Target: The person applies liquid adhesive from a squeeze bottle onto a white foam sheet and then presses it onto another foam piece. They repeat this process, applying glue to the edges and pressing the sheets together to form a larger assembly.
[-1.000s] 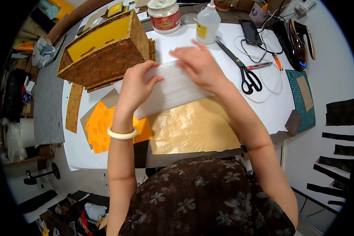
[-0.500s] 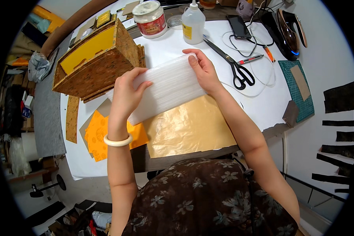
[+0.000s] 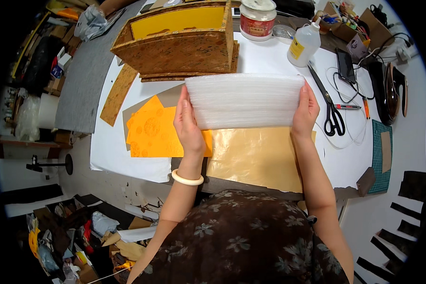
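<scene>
A white foam sheet point(image 3: 246, 102), seemingly folded into a flat rectangle, is held level above the table between both hands. My left hand point(image 3: 188, 124) grips its left end, and my right hand point(image 3: 306, 112) grips the right end, fingers pressed against the edges. Beneath it lies a shiny tan paper sheet point(image 3: 255, 154). Patterned orange sheets point(image 3: 161, 135), resting partly on grey board point(image 3: 129, 118), lie to the left. Just beyond the foam stands a brown cork-patterned box point(image 3: 180, 54) with a yellow inside.
Black scissors point(image 3: 330, 104) lie to the right, near a squeeze bottle point(image 3: 304, 45), a red pen point(image 3: 347, 107), a phone point(image 3: 345, 66) and cables. Farther back stands a white jar point(image 3: 257, 21). An iron point(image 3: 394, 92) and a green cutting mat point(image 3: 379, 156) sit at the right edge.
The foam sheet has turned from slanted to nearly level. My left hand has shifted onto its left end, my right hand onto its right end. The view has swung left.
</scene>
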Action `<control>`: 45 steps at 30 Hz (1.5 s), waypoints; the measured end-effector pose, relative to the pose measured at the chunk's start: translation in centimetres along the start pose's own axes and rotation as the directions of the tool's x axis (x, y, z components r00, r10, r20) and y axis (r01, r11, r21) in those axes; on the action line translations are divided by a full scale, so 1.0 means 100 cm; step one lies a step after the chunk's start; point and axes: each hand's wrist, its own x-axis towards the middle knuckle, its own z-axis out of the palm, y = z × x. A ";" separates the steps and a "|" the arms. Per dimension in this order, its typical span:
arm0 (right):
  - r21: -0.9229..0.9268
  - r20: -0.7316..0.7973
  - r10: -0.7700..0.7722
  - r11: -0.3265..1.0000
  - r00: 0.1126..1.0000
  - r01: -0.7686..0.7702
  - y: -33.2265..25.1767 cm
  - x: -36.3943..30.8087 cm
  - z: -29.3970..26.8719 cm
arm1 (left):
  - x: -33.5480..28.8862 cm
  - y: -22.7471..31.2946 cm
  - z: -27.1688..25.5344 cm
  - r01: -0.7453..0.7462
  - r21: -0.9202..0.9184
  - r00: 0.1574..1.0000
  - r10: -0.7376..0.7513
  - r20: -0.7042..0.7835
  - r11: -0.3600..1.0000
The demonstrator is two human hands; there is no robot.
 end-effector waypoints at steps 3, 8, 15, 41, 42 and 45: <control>0.020 -0.014 -0.009 1.000 1.000 0.009 0.007 -0.002 0.001 | 0.002 -0.007 -0.006 -0.029 0.038 0.999 0.029 0.015 0.999; 0.030 -0.019 -0.005 1.000 1.000 0.005 0.002 0.005 -0.002 | 0.010 -0.006 -0.018 -0.012 0.049 0.997 0.008 0.080 0.999; -0.187 0.499 0.260 0.964 0.827 -0.191 -0.019 0.035 -0.034 | 0.052 -0.005 -0.062 -0.012 0.358 0.870 -0.167 0.464 0.934; -0.185 0.512 0.395 0.918 0.763 -0.351 -0.009 0.035 -0.039 | 0.055 -0.022 -0.060 0.186 0.215 0.852 -0.266 0.451 0.959; -0.190 0.531 0.369 0.929 0.763 -0.318 -0.013 0.034 -0.039 | 0.055 -0.021 -0.060 0.186 0.209 0.850 -0.264 0.456 0.960; -0.201 0.566 0.332 0.943 0.755 -0.264 -0.022 0.032 -0.043 | 0.051 -0.017 -0.056 0.085 0.239 0.842 -0.198 0.501 0.967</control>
